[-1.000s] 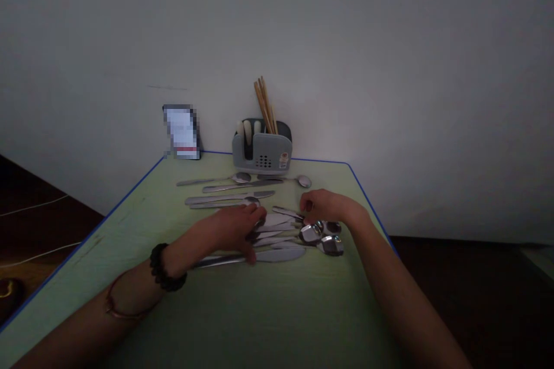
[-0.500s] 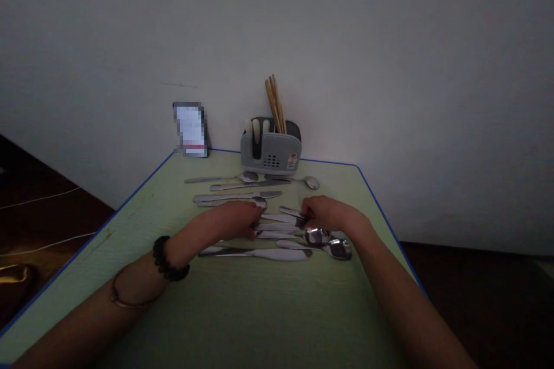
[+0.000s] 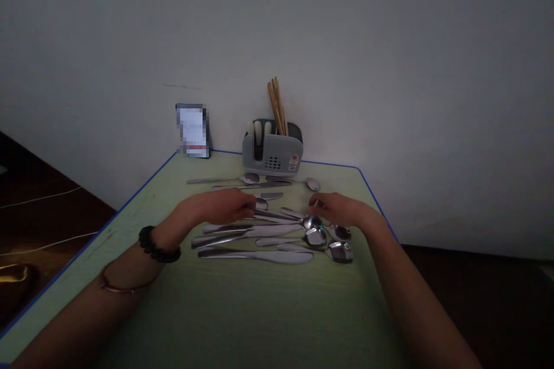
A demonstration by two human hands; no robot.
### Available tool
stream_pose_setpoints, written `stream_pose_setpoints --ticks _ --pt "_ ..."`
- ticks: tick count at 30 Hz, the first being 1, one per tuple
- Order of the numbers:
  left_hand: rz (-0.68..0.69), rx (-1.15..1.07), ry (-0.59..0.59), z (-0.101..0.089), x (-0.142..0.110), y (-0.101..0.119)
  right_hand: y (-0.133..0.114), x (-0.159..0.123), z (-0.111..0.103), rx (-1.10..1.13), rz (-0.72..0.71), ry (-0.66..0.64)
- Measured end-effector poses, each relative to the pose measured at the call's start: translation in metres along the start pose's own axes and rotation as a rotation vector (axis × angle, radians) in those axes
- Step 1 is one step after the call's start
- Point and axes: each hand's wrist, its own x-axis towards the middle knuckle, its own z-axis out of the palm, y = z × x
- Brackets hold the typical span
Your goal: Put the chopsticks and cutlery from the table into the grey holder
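Head view: dim room, green table (image 3: 242, 311) with a blue edge, pushed against a pale wall.
Left hand (image 3: 225, 206): palm down over the far end of the cutlery row, fingers curled toward a spoon (image 3: 261, 203); contact hidden, so cannot tell whether anything is gripped.
Right hand (image 3: 341, 210): knuckles up just beyond the spoon bowls, fingertips bent near a handle; closed or loose, cannot tell.
Cutlery: knives and spoons lying side by side between the two hands, handles to the left, spoon bowls (image 3: 315, 236) to the right; longest knife (image 3: 259, 255) nearest the body.
Further back: three more pieces (image 3: 242, 180) lying in front of the holder.
Handling: stiff polished metal, likely light and rather slippery (flat against the table, so awkward to lift straight up); best taken at the handle, pinched from the sides or tipped up at one end; not fragile, apt to clatter and slide.
Holder (image 3: 272, 153): grey plastic caddy against the wall, chopsticks (image 3: 277, 108) and pale handles standing in it.
Writing: small sticker (image 3: 294, 162) on the holder, too small to read; card (image 3: 193, 130) leaning on the wall blurred, nothing legible.
Wrist: dark bead bracelet (image 3: 156, 245) on the left arm.
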Motion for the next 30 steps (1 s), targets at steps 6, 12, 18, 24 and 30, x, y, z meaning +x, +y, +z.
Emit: stream_pose_setpoints --ticks 6,12,18,24,30 --pt "0.040 -0.106 0.264 -0.010 0.002 -0.006 -0.023 -0.001 0.005 0.124 -0.341 0.152" --pt "0.004 -0.190 0.568 -0.015 0.000 0.003 -0.044 0.001 0.007 0.222 -0.472 0.305" --pt "0.050 -0.150 0.586 -0.018 -0.004 0.003 -0.038 -0.005 -0.004 0.207 -0.497 0.434" --pt "0.054 -0.207 0.608 -0.020 -0.007 -0.002 -0.041 -0.004 -0.034 0.392 -0.450 0.587" --pt "0.078 -0.292 0.538 -0.020 -0.008 0.003 -0.060 -0.001 -0.045 0.897 -0.521 0.407"
